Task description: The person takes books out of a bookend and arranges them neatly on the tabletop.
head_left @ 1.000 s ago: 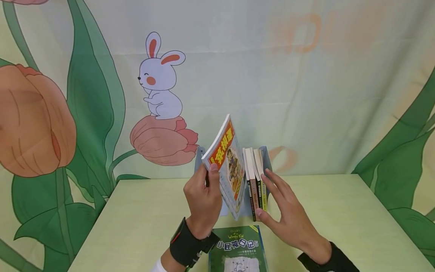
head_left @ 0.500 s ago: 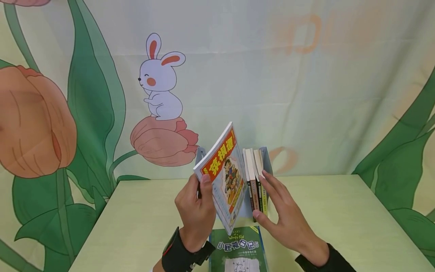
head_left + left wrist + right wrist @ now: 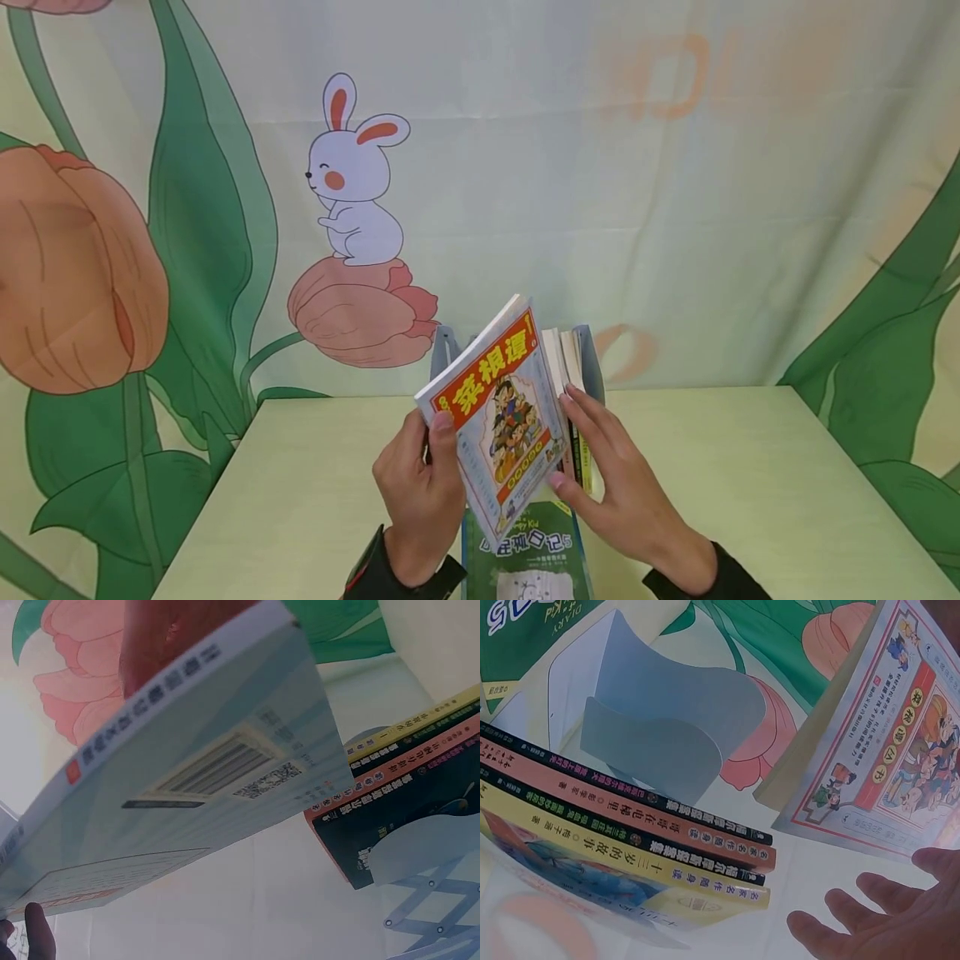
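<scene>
My left hand (image 3: pixel 420 496) grips a thin comic-style book (image 3: pixel 517 429) by its left edge, thumb over the front cover. The cover has a red title band and a cartoon group; a barcode shows on its pale back cover (image 3: pixel 247 761) in the left wrist view. The book is tilted in the air, over the top of a green book (image 3: pixel 525 571) lying flat on the table. My right hand (image 3: pixel 633 492) has its fingers extended beside the held book's right edge, thumb tip close to the cover. Behind it, several slim books (image 3: pixel 622 817) stand upright in a row.
A blue-grey book rack (image 3: pixel 590 358) holds the row at the back of the table (image 3: pixel 750 475). Its curved divider (image 3: pixel 660 742) and crisscross base (image 3: pixel 435 900) show in the wrist views. A printed curtain (image 3: pixel 525 167) hangs behind the table.
The left hand has brought the book down and nearer, turning its front cover more towards the head camera. The right hand has shifted slightly left and down, still with extended fingers.
</scene>
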### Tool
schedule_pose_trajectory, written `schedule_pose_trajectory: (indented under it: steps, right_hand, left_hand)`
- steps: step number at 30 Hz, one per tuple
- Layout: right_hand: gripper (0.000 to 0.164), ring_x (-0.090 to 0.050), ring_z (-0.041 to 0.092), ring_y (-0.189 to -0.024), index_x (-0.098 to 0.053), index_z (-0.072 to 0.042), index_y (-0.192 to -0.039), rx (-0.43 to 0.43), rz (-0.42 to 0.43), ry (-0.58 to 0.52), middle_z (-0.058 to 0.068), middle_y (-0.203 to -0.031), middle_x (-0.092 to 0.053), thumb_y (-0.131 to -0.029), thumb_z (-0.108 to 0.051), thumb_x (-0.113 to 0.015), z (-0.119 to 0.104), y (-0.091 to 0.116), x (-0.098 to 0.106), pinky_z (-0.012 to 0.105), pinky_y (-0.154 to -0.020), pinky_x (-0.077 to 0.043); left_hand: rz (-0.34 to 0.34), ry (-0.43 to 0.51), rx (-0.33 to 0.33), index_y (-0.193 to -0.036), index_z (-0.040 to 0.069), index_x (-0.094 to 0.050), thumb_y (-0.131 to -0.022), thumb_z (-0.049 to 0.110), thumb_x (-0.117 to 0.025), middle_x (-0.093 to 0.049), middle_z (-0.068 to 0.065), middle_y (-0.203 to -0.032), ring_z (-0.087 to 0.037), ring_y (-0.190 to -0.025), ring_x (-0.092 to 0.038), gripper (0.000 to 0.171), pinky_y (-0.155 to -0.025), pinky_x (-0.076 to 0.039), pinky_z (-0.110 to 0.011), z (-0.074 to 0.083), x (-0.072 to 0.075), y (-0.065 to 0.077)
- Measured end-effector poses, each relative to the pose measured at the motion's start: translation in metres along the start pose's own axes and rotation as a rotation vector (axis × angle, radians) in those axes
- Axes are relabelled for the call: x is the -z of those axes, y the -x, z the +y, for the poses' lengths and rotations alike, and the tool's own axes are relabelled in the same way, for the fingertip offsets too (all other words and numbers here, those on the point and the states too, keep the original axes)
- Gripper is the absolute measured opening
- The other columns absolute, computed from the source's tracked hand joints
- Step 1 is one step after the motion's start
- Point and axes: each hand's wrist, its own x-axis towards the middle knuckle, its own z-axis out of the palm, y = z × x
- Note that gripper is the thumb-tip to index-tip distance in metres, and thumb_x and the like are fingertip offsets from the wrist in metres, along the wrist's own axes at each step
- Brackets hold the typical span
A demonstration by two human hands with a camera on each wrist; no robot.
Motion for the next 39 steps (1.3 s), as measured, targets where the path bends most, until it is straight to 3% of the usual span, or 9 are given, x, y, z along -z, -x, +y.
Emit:
schedule_pose_trajectory:
  steps: [13, 21, 31, 39]
  right_hand:
    - [0.077, -0.049, 0.034, -0.13, -0.019, -0.023, -0.159, 0.016, -0.031, -0.066, 0.007, -0.162, -0.026, -0.095, -0.033, -0.062, -0.004, 0.002, -0.008, 0.045, -0.087, -0.054]
    - [0.079, -0.051, 0.027, -0.122, -0.018, -0.019, -0.159, 0.042, -0.013, -0.106, 0.009, -0.16, -0.028, -0.094, -0.022, -0.063, -0.007, 0.004, -0.012, 0.034, -0.082, -0.055]
    - [0.075, -0.052, 0.019, -0.122, -0.006, -0.023, -0.16, -0.045, -0.094, -0.298, 0.011, -0.159, -0.029, -0.101, -0.013, -0.052, -0.006, 0.006, -0.018, 0.032, -0.09, -0.051]
    - [0.07, -0.063, 0.012, -0.1, -0.001, -0.03, -0.159, -0.114, -0.156, -0.521, 0.018, -0.144, -0.044, -0.105, -0.01, -0.04, -0.001, 0.006, -0.02, 0.029, -0.074, -0.056]
  left_hand:
    - [-0.048, 0.061, 0.109, -0.113, -0.004, -0.064, -0.1, 0.008, -0.054, -0.074, -0.019, -0.094, -0.02, -0.066, -0.073, 0.02, -0.059, -0.057, -0.023, 0.006, 0.01, 0.004]
    - [-0.064, 0.074, 0.217, -0.112, -0.003, -0.065, -0.099, 0.004, -0.054, -0.075, -0.017, -0.095, -0.013, -0.069, -0.072, 0.018, -0.06, -0.057, -0.022, 0.01, 0.013, 0.008]
    - [-0.071, 0.123, 0.275, -0.113, -0.002, -0.065, -0.099, 0.002, -0.051, -0.075, -0.018, -0.094, -0.009, -0.07, -0.071, 0.019, -0.06, -0.057, -0.023, 0.011, 0.013, 0.014]
    - [-0.079, 0.16, 0.336, -0.111, -0.003, -0.065, -0.1, 0.002, -0.049, -0.074, -0.018, -0.091, -0.008, -0.066, -0.069, 0.019, -0.057, -0.057, -0.025, 0.011, 0.013, 0.016]
